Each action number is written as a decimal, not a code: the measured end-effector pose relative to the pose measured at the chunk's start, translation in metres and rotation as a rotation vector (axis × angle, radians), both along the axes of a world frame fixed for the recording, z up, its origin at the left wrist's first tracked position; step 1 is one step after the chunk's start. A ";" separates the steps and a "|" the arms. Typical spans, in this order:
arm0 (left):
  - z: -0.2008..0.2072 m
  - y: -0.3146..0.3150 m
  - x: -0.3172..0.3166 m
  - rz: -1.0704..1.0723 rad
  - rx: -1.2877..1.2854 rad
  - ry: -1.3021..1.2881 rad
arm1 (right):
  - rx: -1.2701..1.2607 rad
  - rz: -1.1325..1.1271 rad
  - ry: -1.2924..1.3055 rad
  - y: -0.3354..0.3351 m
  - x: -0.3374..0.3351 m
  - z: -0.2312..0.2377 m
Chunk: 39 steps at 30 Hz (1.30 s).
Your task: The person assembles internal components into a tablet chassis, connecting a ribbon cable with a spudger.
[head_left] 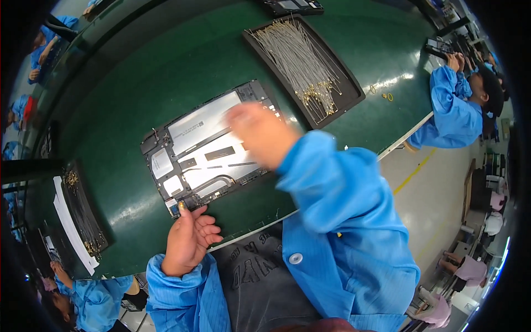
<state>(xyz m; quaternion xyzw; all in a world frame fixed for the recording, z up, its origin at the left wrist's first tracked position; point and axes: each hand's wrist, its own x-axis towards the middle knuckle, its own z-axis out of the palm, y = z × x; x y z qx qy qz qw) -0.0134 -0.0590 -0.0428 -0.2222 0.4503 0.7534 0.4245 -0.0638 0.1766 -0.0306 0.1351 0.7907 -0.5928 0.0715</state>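
An opened tablet [213, 145] lies tilted on the green table in front of me, its silver battery panels, black frame and cables exposed. At its near left corner is my left hand [191, 238], palm up. The thumb touches the corner by a small gold-coloured spot; the other fingers are loosely bent, apart from the thumb and holding nothing visible. My right hand [261, 135] is over the tablet's right part, smeared by motion. Its fingers and anything in them cannot be made out, and it hides part of the tablet.
A black tray [349, 94] of thin grey cables [301, 61] with gold ends stands at the far right. Yellow rings [390, 97] lie beyond it. Another cable tray [83, 210] and a white strip [69, 227] are at the left. Co-workers in blue [456, 108] sit on both sides.
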 end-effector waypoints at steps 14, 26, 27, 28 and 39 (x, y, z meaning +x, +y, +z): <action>0.000 0.002 -0.003 0.045 0.012 -0.022 | 1.087 -0.302 -0.077 0.100 0.041 -0.003; 0.003 0.007 0.002 0.017 -0.028 0.037 | 0.886 -0.587 0.068 0.101 0.050 0.010; 0.004 0.008 0.004 -0.032 -0.085 0.070 | 0.833 -0.650 0.133 0.099 0.054 0.013; 0.006 0.010 0.005 -0.080 -0.142 0.102 | 0.799 -0.667 0.205 0.102 0.060 0.012; 0.033 0.046 0.009 -0.439 -0.617 1.828 | -0.238 -0.182 0.221 0.012 0.107 0.039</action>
